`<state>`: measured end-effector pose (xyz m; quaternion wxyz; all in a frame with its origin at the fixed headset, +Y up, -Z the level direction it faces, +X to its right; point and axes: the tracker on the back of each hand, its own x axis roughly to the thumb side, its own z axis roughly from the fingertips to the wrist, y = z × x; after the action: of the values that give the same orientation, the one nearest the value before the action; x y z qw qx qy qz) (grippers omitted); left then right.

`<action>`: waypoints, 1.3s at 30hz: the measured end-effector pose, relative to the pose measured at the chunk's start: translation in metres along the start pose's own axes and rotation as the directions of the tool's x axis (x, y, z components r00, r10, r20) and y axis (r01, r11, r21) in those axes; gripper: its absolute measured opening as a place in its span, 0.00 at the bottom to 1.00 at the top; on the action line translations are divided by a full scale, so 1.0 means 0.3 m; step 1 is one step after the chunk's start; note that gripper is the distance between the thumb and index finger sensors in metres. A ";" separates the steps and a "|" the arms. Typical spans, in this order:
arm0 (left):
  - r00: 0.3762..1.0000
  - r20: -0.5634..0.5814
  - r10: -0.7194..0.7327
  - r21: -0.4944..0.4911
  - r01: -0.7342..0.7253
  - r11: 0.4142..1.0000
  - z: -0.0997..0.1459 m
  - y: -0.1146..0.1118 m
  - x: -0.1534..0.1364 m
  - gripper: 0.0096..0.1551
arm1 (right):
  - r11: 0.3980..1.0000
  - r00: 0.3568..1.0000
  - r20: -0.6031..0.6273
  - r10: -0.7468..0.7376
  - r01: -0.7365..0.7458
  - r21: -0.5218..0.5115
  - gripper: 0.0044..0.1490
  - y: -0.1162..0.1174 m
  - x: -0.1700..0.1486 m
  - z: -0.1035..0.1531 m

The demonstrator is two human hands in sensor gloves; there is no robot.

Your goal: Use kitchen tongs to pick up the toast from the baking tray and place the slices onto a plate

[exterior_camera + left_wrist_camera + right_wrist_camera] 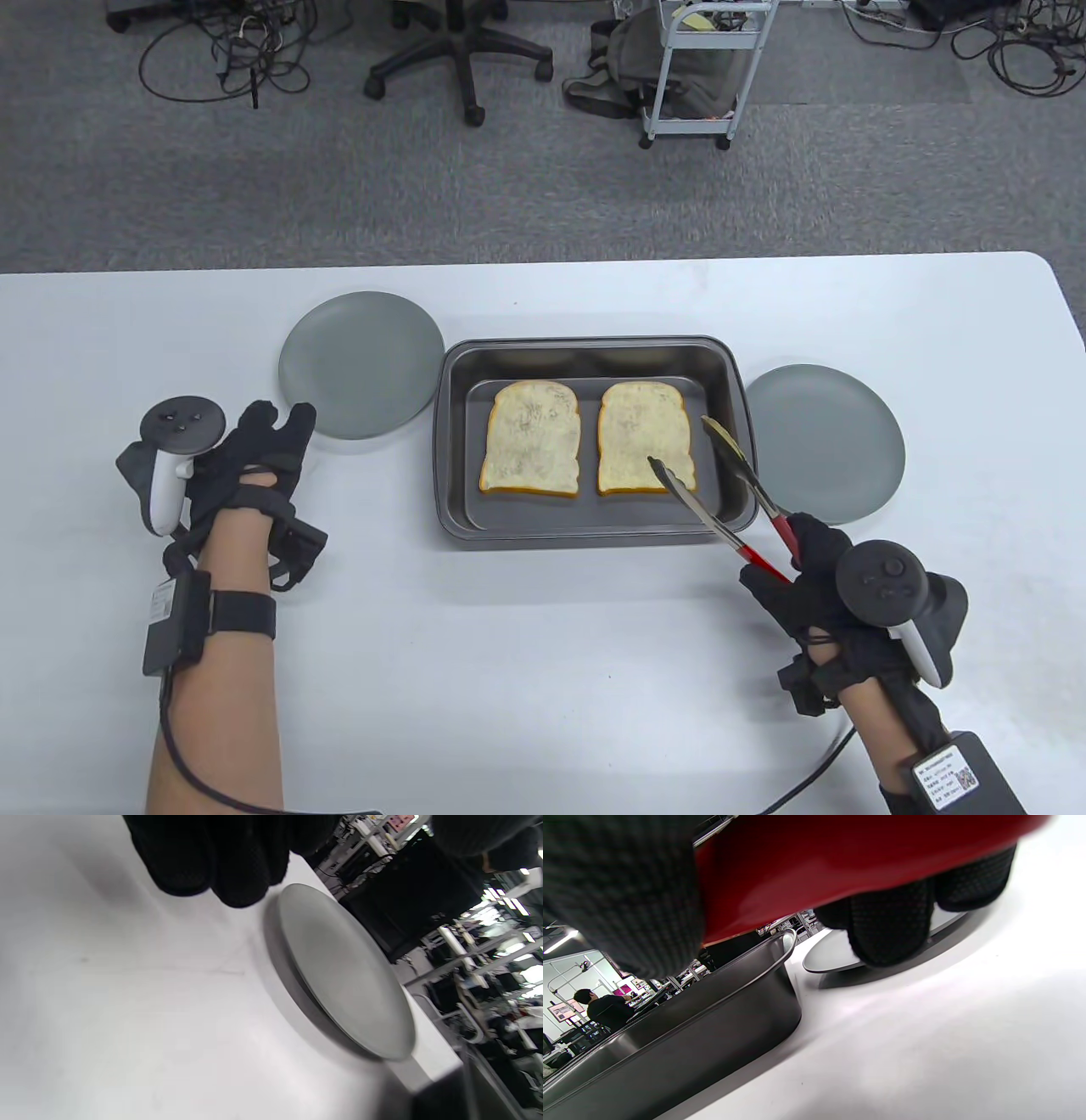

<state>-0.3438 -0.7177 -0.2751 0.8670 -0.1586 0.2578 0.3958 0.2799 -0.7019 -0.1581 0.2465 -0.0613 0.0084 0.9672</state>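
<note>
Table view: right hand (806, 577) in black sensor glove grips the red handles of the steel kitchen tongs (721, 488); the handle ends are hidden inside the fingers, and the tracker covers the back of the hand. Tong arms are spread, one tip over the near right corner of the right slice of pale toast (645, 437), the other over bare tray floor just right of it; can't tell if either tip touches. Rectangular dark-grey metal baking tray (594, 531) at table centre holds 2 slices side by side, flat: left slice of pale toast (532, 439) and the right one, w/ a narrow gap between. Round grey plate left of the tray (361, 363) and round grey plate right of the tray (827, 441), both w/ nothing on them. Left hand (250, 475) in black glove lies on the white table (543, 645) near the left plate's near edge, fingers straight and relaxed, holding nothing.

Left wrist view: tilted. Gloved fingertips (203, 853) cut off by top edge, just short of the left plate (343, 971); background blurred.

Right wrist view: mostly blocked by a red tong handle (840, 861) and gloved fingers (891, 929) curled round it. Below, the tray's outer wall (691, 1043), its inside hidden, and part of the right plate's rim (823, 961). A person in dark clothes sits far off at the left edge, small.
</note>
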 end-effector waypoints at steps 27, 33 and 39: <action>0.953 -0.240 -0.185 0.265 0.247 0.932 -0.178 -0.005 0.090 0.25 | 0.995 0.995 0.007 -0.099 0.099 0.031 0.58 -0.021 -0.018 -0.014; 0.994 -0.111 -0.010 0.272 0.040 0.961 -0.117 0.003 0.110 0.32 | 0.994 0.995 -0.005 -0.102 0.102 0.040 0.58 -0.014 -0.028 -0.022; 0.999 -0.024 -0.042 0.405 0.049 0.913 -0.014 0.046 0.138 0.42 | 0.993 0.994 -0.007 -0.109 0.109 0.047 0.58 -0.015 -0.030 -0.022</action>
<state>-0.3329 -0.6859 -0.3032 0.8881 0.0154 0.3369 0.3124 0.2907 -0.7026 -0.1636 0.3005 -0.0578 0.0287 0.9516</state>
